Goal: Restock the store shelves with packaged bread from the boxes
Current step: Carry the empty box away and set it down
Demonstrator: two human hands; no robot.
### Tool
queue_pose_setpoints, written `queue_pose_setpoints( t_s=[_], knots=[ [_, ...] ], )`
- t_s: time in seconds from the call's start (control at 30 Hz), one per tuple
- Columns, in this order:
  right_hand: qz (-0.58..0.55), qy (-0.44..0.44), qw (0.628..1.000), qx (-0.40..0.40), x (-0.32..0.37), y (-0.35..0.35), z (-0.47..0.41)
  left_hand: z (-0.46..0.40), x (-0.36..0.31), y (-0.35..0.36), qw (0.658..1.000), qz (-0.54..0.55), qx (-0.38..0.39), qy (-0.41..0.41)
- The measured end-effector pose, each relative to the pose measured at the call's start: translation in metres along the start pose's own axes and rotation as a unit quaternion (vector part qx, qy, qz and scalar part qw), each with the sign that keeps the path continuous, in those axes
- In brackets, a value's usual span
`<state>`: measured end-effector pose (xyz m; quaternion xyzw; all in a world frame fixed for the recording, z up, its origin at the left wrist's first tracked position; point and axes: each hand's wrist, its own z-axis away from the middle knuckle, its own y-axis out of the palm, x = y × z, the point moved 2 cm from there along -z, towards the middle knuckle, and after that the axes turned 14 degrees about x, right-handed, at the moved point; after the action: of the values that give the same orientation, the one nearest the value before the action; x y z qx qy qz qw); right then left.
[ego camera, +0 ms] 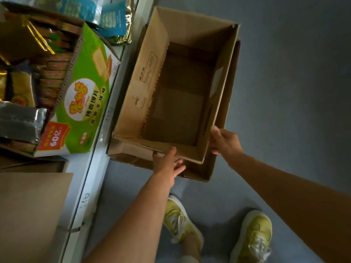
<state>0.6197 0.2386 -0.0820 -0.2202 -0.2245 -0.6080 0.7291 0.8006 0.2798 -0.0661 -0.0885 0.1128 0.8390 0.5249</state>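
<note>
The grey floor [294, 92] carries an open, empty cardboard box [182, 103], plain brown corrugated board with a perforated tear line down its inner left wall; it sits nested in a second, shallower cardboard box [214, 168] whose rim shows at the near and right sides. Both stand just beside the front edge of the pale shelf [91, 168]. On the shelf, a green printed carton [83, 103] holds rows of packaged bread [55, 76], with blue packets [114, 18] at its far edge and a plain brown cardboard sheet [32, 211] at its near corner. Both bare forearms reach down. The right hand [224, 141] grips the inner box's near right corner, fingers curled over the rim. The left hand [167, 164] lies with straight fingers against the near wall, holding nothing. Two yellow sneakers [252, 236] stand below.
</note>
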Motion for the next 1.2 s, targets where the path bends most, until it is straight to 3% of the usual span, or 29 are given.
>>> queue_pose_setpoints(
  t_s=[0.13,0.3,0.6,0.8,1.2],
  knots=[
    [0.039,0.033,0.995,-0.088,-0.053,-0.009,-0.01,-0.015,0.014,0.013,0.999,0.038,0.014,-0.013],
    [0.102,0.159,0.982,-0.012,-0.095,-0.001,-0.039,-0.034,0.026,0.018,0.998,0.046,0.052,0.01],
    [0.099,0.149,0.983,-0.029,-0.139,0.021,-0.072,-0.05,0.035,0.006,0.993,0.012,0.108,0.047],
    [0.109,0.139,0.984,-0.042,-0.126,0.007,-0.048,-0.023,0.018,0.009,0.989,0.012,0.137,0.058],
    [0.099,0.158,0.981,-0.056,-0.031,-0.063,0.09,0.134,-0.013,0.07,0.985,0.033,0.166,0.025]
  ],
)
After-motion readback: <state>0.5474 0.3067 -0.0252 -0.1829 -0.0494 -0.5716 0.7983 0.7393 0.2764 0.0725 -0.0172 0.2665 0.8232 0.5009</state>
